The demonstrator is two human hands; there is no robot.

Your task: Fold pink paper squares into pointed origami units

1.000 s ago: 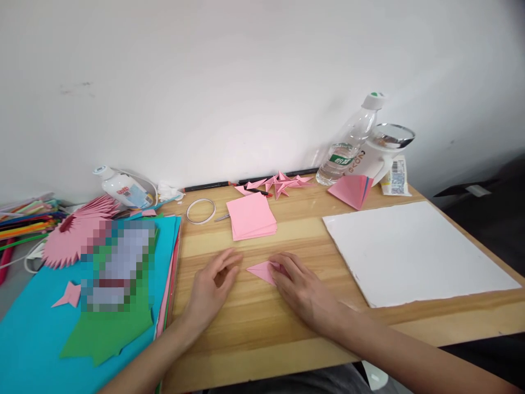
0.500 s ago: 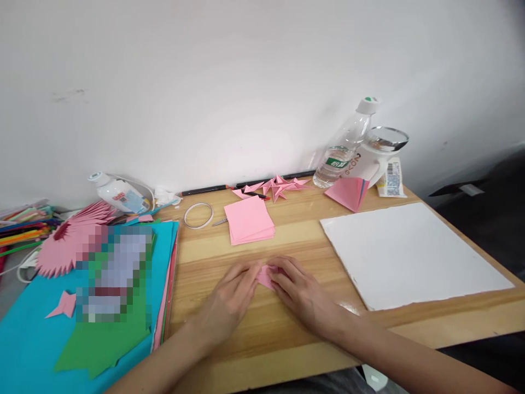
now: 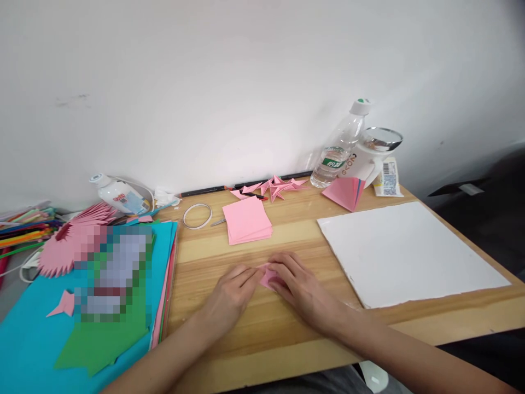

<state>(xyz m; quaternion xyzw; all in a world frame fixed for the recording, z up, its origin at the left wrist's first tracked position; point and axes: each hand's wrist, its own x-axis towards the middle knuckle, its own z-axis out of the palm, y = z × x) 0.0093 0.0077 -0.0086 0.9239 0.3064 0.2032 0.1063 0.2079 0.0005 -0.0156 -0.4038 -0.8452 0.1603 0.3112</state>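
Wooden worktop (image 3: 262, 339) runs out before us, its near edge close to our body. Just in from the middle of that edge, a small folded pink paper (image 3: 267, 278) lies between our 2 hands. Our left hand (image 3: 235, 293) has its fingers drawn together, their tips pinching the paper's left end. Our right hand (image 3: 301, 287) curls over the other end, thumb and fingers gripping it and hiding part of it.

To our left, teal sheets (image 3: 24, 328) cover the worktop's left side, carrying green paper (image 3: 106, 345), a pixelated object (image 3: 112, 273) we cannot identify and 1 small pointed pink fold (image 3: 63, 305). On our right, a white board (image 3: 410, 254) reaches towards the right edge.

Farther in, we see a stack of pink squares (image 3: 247, 220) with a metal tip (image 3: 219, 222) showing at its left, near a thin ring (image 3: 197, 216). Along the far edge lie pink pointed folds (image 3: 276, 189) and a black pen (image 3: 205, 191). Towards the far right corner stand a clear bottle (image 3: 340, 148) and a white mug (image 3: 361, 167), with a layered pink fold (image 3: 342, 192) before them. Behind everything rises a white wall (image 3: 184, 82).
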